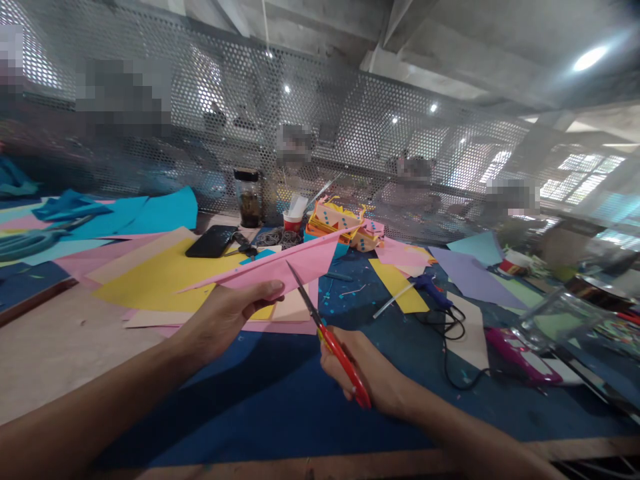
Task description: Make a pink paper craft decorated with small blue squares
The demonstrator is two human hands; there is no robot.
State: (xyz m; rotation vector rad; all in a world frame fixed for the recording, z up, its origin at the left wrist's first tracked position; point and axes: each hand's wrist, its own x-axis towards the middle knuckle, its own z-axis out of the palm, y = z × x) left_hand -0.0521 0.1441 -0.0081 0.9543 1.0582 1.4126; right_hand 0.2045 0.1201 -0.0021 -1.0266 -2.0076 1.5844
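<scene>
My left hand (233, 310) pinches a folded sheet of pink paper (310, 257), thumb on top, and holds it raised above the table. In my right hand (360, 367) is a pair of scissors (345, 363) with red handles. Their dark blades point up and to the left, with the tips at the lower part of the pink paper. Whether the blades have the paper between them, I cannot tell. Beneath my left hand lie yellow paper (155, 277) and more pink and peach sheets.
A black phone (213, 241), a lidded glass jar (249, 203) and a red paper cup (293, 220) stand behind. An orange and yellow paper craft (335, 217) is beyond the pink sheet. To the right lie a blue glue gun (433, 290) with its cord and a clear jar (550, 313).
</scene>
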